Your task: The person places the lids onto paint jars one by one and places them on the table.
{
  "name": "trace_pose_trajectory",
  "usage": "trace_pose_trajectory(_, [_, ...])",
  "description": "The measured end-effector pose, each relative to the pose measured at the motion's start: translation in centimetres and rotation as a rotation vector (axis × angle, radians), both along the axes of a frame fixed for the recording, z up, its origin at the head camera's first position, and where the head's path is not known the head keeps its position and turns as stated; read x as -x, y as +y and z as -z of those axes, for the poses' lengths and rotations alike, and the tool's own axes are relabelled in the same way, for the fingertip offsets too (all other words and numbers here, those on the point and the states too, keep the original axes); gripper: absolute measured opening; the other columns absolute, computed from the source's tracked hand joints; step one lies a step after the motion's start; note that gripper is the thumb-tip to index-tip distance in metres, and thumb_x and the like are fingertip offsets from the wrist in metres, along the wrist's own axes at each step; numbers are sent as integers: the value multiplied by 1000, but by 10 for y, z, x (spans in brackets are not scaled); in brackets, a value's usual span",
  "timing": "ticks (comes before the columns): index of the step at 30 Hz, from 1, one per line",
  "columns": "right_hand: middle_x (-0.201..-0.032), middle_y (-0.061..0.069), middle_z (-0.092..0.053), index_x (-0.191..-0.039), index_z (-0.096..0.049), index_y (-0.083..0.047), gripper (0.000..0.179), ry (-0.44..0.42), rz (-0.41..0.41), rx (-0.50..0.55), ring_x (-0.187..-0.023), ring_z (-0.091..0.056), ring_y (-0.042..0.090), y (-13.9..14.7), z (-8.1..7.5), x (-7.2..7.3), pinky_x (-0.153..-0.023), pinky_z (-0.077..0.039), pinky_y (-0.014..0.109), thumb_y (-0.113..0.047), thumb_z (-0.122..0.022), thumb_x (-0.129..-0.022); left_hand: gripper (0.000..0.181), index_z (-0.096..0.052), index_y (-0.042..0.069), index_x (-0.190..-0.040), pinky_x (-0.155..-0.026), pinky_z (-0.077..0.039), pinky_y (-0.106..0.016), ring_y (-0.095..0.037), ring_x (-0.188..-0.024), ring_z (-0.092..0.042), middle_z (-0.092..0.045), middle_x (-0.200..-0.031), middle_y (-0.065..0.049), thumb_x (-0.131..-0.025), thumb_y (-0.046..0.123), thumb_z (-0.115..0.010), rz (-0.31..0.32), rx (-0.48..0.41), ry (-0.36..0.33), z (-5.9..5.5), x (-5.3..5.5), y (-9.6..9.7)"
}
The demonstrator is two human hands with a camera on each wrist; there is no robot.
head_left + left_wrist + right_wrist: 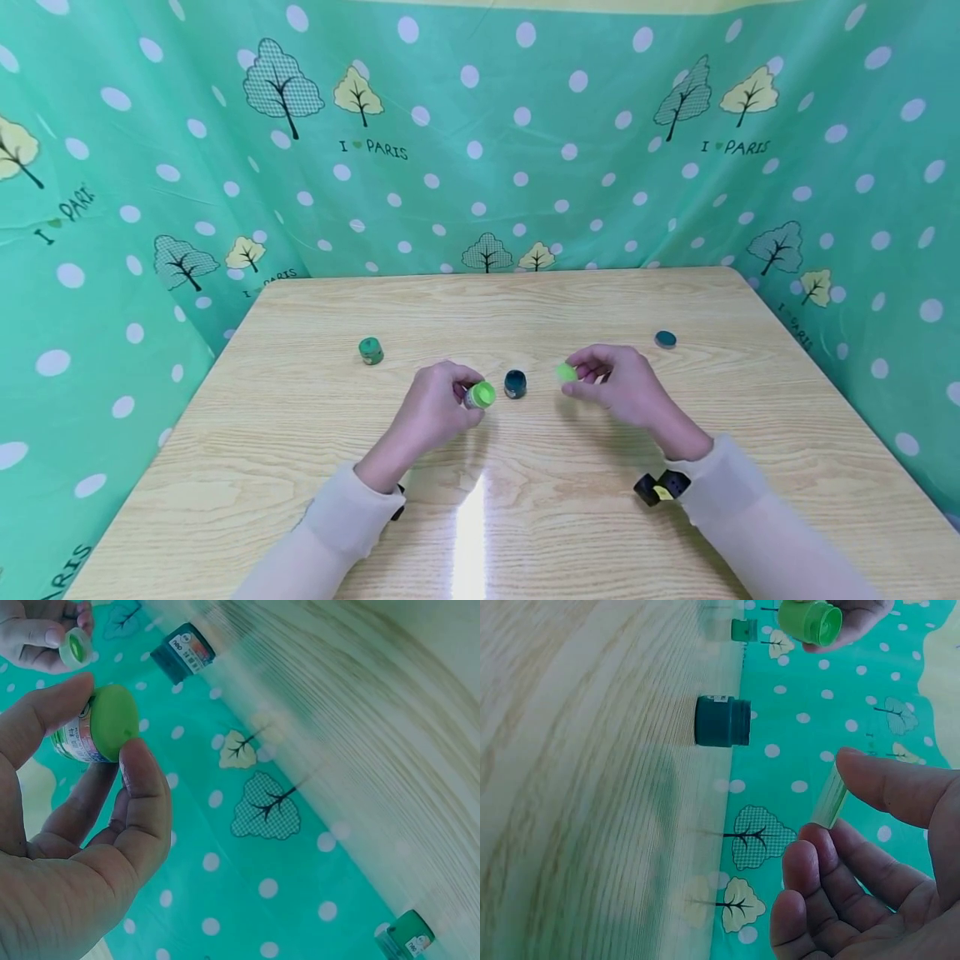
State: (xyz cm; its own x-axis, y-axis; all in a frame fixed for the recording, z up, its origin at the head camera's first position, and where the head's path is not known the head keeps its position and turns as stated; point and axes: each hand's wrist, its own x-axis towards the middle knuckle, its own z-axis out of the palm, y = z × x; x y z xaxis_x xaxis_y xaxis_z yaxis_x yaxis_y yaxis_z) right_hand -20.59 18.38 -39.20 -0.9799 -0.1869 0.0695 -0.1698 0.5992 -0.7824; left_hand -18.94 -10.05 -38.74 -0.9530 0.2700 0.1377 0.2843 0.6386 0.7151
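Note:
My left hand [442,404] holds a small light-green paint jar [480,395] between thumb and fingers, a little above the table. The jar has no lid on and tilts with its mouth toward the right. My right hand [618,383] pinches a light-green lid [566,373] by its edge, apart from the jar; the right wrist view shows this lid [830,796] edge-on between thumb and fingertips. Between the two hands a dark teal paint jar [515,384] stands upright and uncapped on the table, touched by neither.
A green jar [371,351] stands on the table to the left; whether it is capped I cannot tell. A dark teal lid [665,339] lies beyond my right hand. The wooden table [300,467] meets a green dotted curtain [420,192] at the back and sides.

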Motion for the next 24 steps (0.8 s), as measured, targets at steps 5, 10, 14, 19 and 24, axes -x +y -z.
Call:
trace_pose_trajectory(5, [-93, 3, -68, -110, -74, -9, 30, 19, -22, 6, -84, -60, 22, -3, 2, -1, -70, -50, 31, -18, -86, -84, 28, -77, 2, -101, -67, -54, -25, -13, -76, -60, -68, -88, -1, -75, -4, -85, 19, -7, -4, 0, -2, 3])
trace_pose_trajectory(10, [-92, 2, -68, -110, -74, -10, 30, 30, -29, 4, -84, -60, 21, -6, 2, -2, -72, -50, 32, -18, -86, -84, 27, -77, 2, -100, -67, -53, -24, -13, -75, -59, -68, -88, -2, -74, -5, -84, 34, 8, 25, 0, -4, 5])
trace_pose_trajectory(14, [-93, 2, -67, -110, -74, -10, 30, 28, -40, 10, -83, -59, 21, -10, 3, -4, -71, -51, 31, -18, -86, -84, 28, -77, 1, -101, -67, -53, -24, -13, -76, -59, -68, -89, -3, -74, -5, -84, 47, 19, 42, 1, -5, 7])
trace_pose_trajectory(19, [-91, 1, -68, -109, -74, -10, 29, 34, -60, 27, -83, -60, 21, -14, 3, -7, -70, -51, 29, -18, -87, -83, 28, -77, 2, -102, -67, -53, -25, -15, -77, -59, -68, -91, -3, -76, -3, -84, 70, 37, 41, 2, -6, 9])
trace_pose_trajectory(24, [-90, 1, -68, -108, -74, -10, 29, 39, -78, 40, -83, -61, 20, -18, 4, -9, -69, -51, 28, -16, -87, -83, 28, -77, 2, -103, -68, -53, -25, -14, -77, -60, -69, -92, -3, -76, -3, -84, 83, 41, 42, 4, -7, 10])
